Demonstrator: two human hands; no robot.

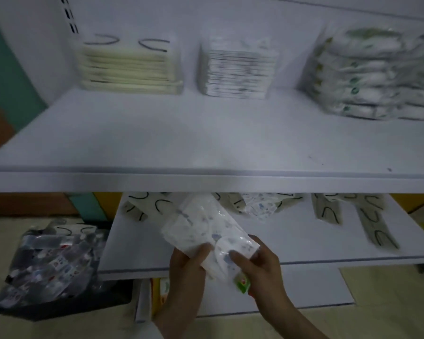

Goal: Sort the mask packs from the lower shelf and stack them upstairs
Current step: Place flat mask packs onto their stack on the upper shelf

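Observation:
Both hands hold a white patterned mask pack [201,226] in front of the lower shelf [291,243]. My left hand [189,267] grips its near left corner, and my right hand [260,267] pinches its near right end. On the upper shelf [206,143] stand three stacks: cream packs [130,67] at left, white patterned packs [238,72] in the middle, green-and-white packs [375,74] at right. Loose cream packs [328,209] and one patterned pack [260,206] lie on the lower shelf.
A dark bin [52,267] heaped with mixed mask packs stands on the floor at lower left. A further white board [304,289] sits beneath the lower shelf, with a small box [162,289] under it. The upper shelf's front edge overhangs the lower one.

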